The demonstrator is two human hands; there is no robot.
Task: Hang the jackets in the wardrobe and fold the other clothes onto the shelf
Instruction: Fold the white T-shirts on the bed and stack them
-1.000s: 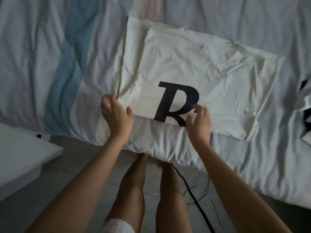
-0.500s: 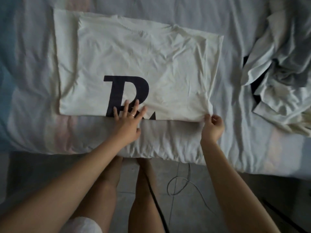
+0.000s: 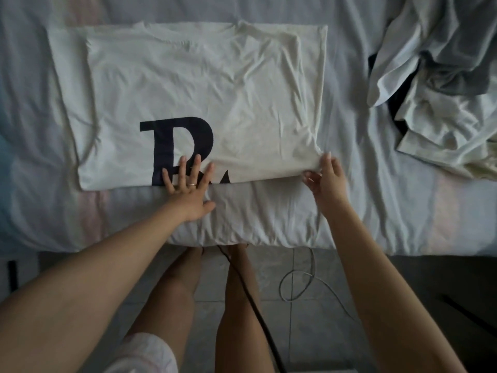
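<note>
A cream T-shirt (image 3: 193, 84) with a large dark letter print lies partly folded on the bed, its near edge along the mattress edge. My left hand (image 3: 188, 184) presses flat on that near edge with spread fingers, over the bottom of the letter. My right hand (image 3: 324, 179) pinches the shirt's near right corner and holds it slightly off the sheet.
A crumpled heap of pale and dark clothes (image 3: 441, 84) lies on the bed to the right. The bed sheet (image 3: 363, 162) is light with faint stripes. On the tiled floor below, a black cable (image 3: 258, 313) and a thin white cord (image 3: 301, 286) run by my legs.
My left hand slid from the shirt's left near edge to the middle and went flat. My right hand moved to the right corner and took hold of it. My view shifted right.
</note>
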